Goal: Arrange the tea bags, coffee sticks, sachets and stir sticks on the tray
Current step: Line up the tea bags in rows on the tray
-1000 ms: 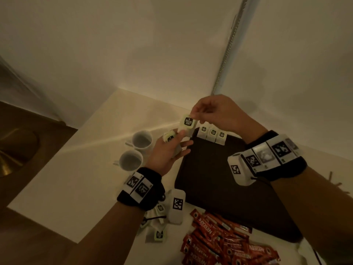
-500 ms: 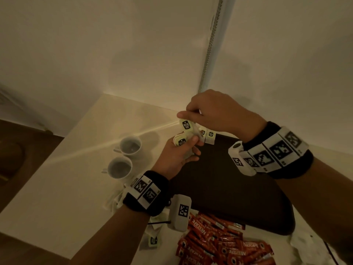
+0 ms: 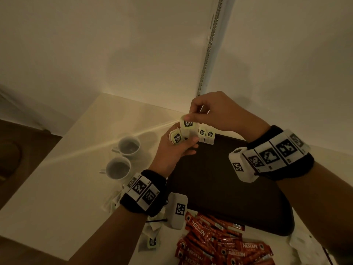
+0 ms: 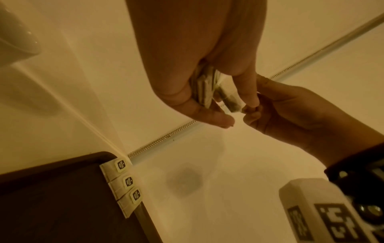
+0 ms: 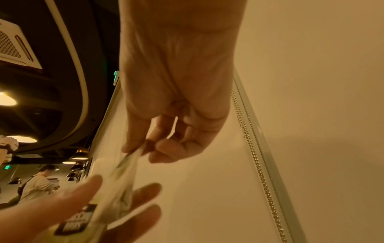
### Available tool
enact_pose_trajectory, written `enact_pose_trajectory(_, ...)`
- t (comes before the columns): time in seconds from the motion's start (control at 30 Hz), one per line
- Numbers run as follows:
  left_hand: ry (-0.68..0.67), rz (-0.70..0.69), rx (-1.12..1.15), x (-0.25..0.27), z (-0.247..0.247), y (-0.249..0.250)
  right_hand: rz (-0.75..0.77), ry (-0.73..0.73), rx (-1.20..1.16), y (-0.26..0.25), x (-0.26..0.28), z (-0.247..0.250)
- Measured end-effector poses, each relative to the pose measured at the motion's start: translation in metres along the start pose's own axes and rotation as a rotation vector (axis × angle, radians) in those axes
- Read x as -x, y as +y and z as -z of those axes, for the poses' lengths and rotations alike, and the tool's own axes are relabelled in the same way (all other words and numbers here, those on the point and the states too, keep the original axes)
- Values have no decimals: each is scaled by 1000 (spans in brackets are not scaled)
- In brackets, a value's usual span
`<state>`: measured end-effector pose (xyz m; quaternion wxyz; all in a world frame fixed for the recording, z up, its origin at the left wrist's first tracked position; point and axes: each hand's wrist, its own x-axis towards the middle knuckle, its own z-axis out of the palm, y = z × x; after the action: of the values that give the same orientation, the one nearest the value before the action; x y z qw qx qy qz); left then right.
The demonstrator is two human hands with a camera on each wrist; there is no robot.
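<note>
Right hand [image 3: 219, 113] has just pinched another tea bag [image 3: 188, 124] from left hand's [image 3: 172, 150] stack [image 3: 176, 137], above tray [image 3: 229, 188] corner; placing comes next.

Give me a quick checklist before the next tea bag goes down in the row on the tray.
1. Tea bag pinched by right hand: ok, thumb and forefinger grip its top edge.
2. Bag free of the stack in left hand: cannot tell, its lower end lies against the left fingertips.
3. Left hand grips the spare bags: ok, several are seen between thumb and fingers in the left wrist view.
4. Row on the tray: ok, three bags lie side by side along the far edge.
5. Space beside the row: ok, bare dark tray next to the last bag.
</note>
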<state>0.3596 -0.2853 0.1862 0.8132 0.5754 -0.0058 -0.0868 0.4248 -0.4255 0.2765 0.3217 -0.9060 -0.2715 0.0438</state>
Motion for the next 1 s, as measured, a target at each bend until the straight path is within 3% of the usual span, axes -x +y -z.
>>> enact_pose_trajectory(0.37,-85,49,161,-1,-4,4,-32,48,-23,-2,-5,0)
enact_pose_trajectory(0.53,-47,101,283,-4,-2,5,-46,91,-58,3,-6,0)
enact_pose_trajectory(0.73,24,64,141,-6,3,5,-91,84,-106,10,0,2)
enact_pose_trajectory(0.87,58,3,41,-8,6,5,-101,-9,-226,14,5,1)
enact_pose_trajectory(1.0,45,28,49,-9,6,1,-107,32,-369,18,6,-1)
